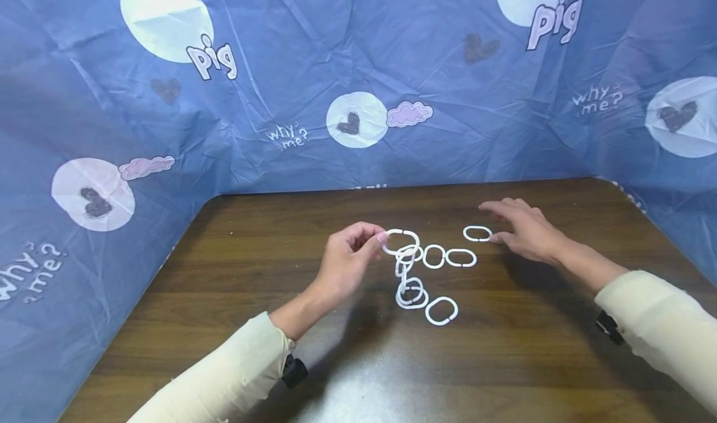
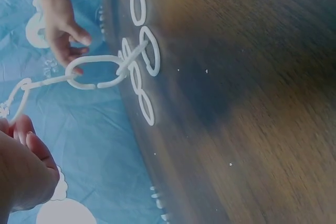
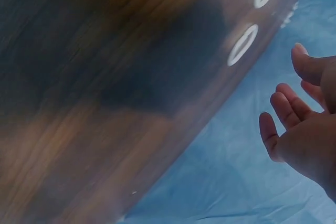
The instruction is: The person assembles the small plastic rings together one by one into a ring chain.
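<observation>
My left hand point(image 1: 347, 260) pinches a white plastic chain link point(image 1: 394, 231) between thumb and fingertips, raised over the table. More links hang from it as a short chain, clearly joined in the left wrist view, where a middle link point(image 2: 97, 57) shows a small gap in its side. The chain's lower end meets links lying on the tabletop. My right hand point(image 1: 529, 229) hovers with fingers spread and holds nothing. Nearest to it lies a loose oval link point(image 1: 476, 226), close to the thumb in the head view. Whether the thumb touches it I cannot tell.
Other white links lie on the brown wooden table point(image 1: 252, 348): one link point(image 1: 434, 246) beside another link point(image 1: 461, 250) behind the chain, and a single link point(image 1: 456, 308) nearer me. A blue printed cloth point(image 1: 336, 50) stands around the table's back and sides.
</observation>
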Action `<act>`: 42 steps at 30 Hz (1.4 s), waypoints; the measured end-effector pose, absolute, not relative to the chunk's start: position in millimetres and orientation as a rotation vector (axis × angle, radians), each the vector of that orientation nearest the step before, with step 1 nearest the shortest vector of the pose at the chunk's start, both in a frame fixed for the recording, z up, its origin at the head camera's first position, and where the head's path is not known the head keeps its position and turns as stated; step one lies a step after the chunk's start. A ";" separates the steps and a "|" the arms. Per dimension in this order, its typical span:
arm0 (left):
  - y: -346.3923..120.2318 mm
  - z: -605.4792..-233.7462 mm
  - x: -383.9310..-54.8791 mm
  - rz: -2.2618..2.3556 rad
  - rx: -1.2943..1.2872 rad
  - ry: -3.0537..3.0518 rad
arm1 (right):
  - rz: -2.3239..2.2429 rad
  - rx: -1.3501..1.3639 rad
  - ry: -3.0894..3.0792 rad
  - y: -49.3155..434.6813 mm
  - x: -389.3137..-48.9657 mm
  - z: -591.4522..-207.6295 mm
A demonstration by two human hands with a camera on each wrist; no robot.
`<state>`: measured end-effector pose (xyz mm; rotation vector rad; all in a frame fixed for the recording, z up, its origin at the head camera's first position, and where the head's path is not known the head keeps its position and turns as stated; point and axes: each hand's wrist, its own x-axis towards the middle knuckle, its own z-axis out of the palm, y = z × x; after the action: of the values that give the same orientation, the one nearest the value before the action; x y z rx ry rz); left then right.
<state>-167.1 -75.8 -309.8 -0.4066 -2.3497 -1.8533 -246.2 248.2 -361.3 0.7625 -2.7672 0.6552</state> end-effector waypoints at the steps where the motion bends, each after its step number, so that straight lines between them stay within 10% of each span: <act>1: -75.8 -309.4 -166.9 -1.855 -0.408 -2.353 | 0.636 0.753 -2.791 252.0 -248.0 -363.1; 42: -78.2 -343.3 -190.4 -1.805 -0.457 -2.359 | 0.208 0.856 -3.001 257.1 -287.7 -395.7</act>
<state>-190.4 -78.2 -343.3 -0.4575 -2.3586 -1.8047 -287.7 257.1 -395.7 0.8556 -3.0013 0.2078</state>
